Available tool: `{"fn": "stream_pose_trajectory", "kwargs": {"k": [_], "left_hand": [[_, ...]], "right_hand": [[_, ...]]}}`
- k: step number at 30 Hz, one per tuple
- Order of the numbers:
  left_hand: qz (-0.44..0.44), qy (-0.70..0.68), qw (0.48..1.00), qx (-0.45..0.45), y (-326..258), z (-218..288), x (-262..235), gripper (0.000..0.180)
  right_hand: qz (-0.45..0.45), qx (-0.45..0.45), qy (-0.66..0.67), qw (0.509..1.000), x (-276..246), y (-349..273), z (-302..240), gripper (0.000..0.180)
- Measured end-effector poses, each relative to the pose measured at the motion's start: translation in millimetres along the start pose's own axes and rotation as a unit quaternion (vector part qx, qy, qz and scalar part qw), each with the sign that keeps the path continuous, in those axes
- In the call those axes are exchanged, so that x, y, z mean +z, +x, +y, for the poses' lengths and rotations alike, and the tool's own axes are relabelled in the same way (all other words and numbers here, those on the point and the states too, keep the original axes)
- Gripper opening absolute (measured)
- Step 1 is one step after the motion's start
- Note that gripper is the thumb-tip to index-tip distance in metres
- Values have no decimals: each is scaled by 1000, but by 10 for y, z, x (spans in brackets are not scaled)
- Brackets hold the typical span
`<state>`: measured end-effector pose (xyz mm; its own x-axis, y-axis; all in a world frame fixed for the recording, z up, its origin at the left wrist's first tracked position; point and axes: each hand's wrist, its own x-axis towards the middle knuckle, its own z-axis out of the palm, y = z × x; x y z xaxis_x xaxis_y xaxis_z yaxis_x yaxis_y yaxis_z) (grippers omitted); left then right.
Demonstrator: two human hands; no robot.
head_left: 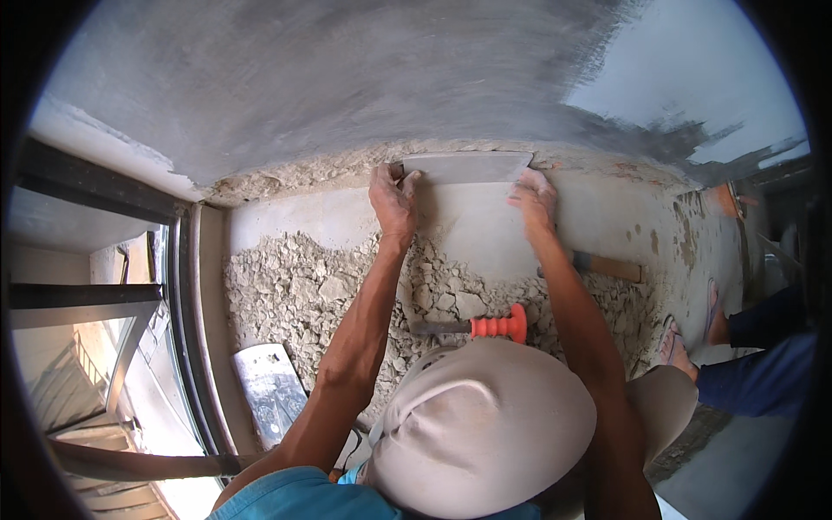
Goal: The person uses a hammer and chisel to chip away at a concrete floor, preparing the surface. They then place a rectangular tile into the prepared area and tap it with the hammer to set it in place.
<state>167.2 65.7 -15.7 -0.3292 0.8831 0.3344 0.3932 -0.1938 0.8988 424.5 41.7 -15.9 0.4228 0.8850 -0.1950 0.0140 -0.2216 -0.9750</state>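
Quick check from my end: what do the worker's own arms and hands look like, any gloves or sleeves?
No gloves: the left hand and right hand are bare and dusted with pale powder. Both forearms are uncovered. A blue short sleeve shows at the left shoulder. No watch, rings or bands visible.

Wall (329, 78) was rough, matt grey plaster; flat blade (468, 166) dull grey metal; rubble (299, 286) coarse, chalky; chisel (472, 327) steel with ribbed orange plastic grip; handle (611, 266) bare wood.

Grey plastered wall (347, 78), rubble-strewn floor (295, 286), dark window frame (186, 329) at left, daylight.
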Motion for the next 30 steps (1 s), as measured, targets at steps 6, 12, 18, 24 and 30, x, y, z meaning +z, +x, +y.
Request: {"fn": "stream_pose_trajectory", "kwargs": {"k": [6,12,18,24,30], "left_hand": [[-40,110,993,-7,-26,6,-39,24],[-57,127,990,-27,-29,-36,-59,22],[-58,110,992,-29,-33,-99,-70,23],[-72,93,991,-71,-23,-111,-79,19],[-41,94,993,-66,32,-183,-96,19]], "right_hand": [[-24,6,-16,1000,-74,-32,-50,55],[-37,13,-23,999,-84,-89,-111,60],[-50,11,6,999,-86,-102,-109,61],[-59,13,-14,998,-95,-111,-131,61],[-61,-19,-24,998,-10,-99,-70,62]]}}
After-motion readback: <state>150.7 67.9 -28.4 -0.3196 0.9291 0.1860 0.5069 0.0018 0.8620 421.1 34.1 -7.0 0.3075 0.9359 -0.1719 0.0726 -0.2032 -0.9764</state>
